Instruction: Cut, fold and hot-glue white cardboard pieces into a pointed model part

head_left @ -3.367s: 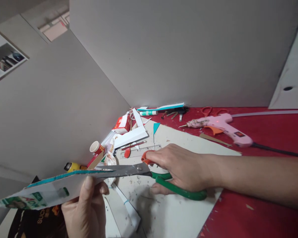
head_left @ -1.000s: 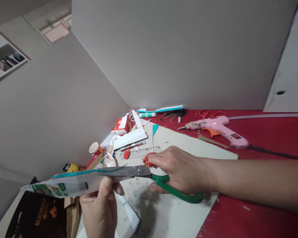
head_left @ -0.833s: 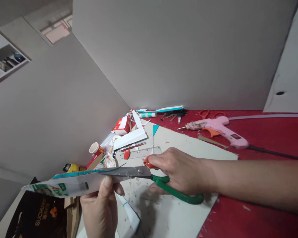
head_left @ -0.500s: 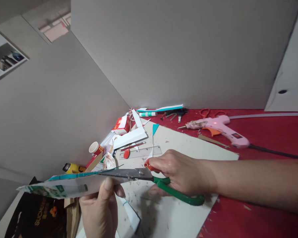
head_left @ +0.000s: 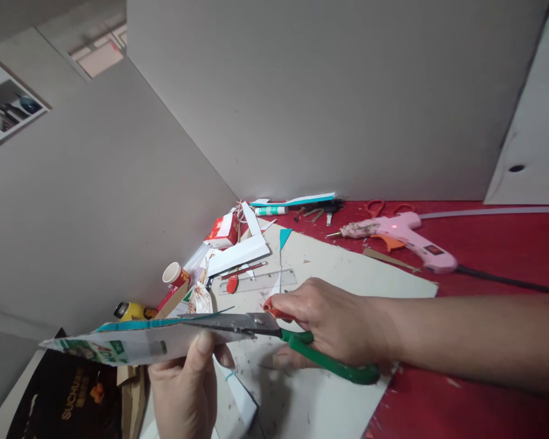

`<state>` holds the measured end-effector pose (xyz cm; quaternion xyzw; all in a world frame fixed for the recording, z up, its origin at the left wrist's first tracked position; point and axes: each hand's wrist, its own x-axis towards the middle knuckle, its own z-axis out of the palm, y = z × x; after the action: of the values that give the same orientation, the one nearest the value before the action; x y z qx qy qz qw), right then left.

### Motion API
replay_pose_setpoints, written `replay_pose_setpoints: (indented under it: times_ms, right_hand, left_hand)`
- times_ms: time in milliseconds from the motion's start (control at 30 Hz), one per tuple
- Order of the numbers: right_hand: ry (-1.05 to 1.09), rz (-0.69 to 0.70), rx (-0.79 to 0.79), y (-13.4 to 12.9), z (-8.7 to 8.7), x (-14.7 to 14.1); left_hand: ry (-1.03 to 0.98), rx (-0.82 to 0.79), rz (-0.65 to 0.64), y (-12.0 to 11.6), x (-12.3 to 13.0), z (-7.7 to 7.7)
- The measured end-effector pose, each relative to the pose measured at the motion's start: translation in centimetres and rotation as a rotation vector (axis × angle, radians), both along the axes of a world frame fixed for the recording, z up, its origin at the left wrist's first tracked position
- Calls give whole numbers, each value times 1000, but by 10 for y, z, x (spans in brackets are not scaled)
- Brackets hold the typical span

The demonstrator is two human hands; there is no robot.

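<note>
My left hand [head_left: 187, 384] pinches a printed piece of cardboard [head_left: 141, 344], white and green on its near face with a teal strip along the upper edge. In my right hand [head_left: 320, 326] are scissors [head_left: 256, 323] with one orange-red and one green handle. The blades lie along the cardboard's upper edge, and a thin teal sliver stands off from it near them. My left thumb presses the near face just below the blades. Part of the blades is hidden by the cardboard. Below both hands lies a pale board [head_left: 348, 268] strewn with small scraps.
A pink glue gun [head_left: 402, 235] with its cord rests on the red tabletop [head_left: 498, 250] at right. Behind lie a clear ruler [head_left: 260, 281], white card strips [head_left: 240, 255] and a glue stick [head_left: 269, 211]. A paper cup [head_left: 176, 274] and black bag [head_left: 68, 396] stand at left.
The scissors' handles have spread slightly, the green one sitting a little lower. The cardboard has shifted a little to the right with my left hand. The view has moved slightly.
</note>
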<state>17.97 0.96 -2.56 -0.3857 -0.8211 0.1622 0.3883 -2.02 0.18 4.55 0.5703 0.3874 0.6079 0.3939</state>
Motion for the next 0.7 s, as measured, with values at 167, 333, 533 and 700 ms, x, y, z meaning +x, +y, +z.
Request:
replay_pose_setpoints:
  times_ms: [167,333,533,700]
  right_hand:
    - [60,10,-21,-1,0,-2]
    - [313,87,-194,1,5,-3]
    - [583,86,-385,1,17,3]
    - [730,162,-604,-2,21,3]
  left_hand:
    - [1,-29,-3,0,2,-1]
    - [-14,-76,-86,3,2,-4]
    - [65,-104,-132,14,3,-10]
    - [361,194,108,19,7,-16]
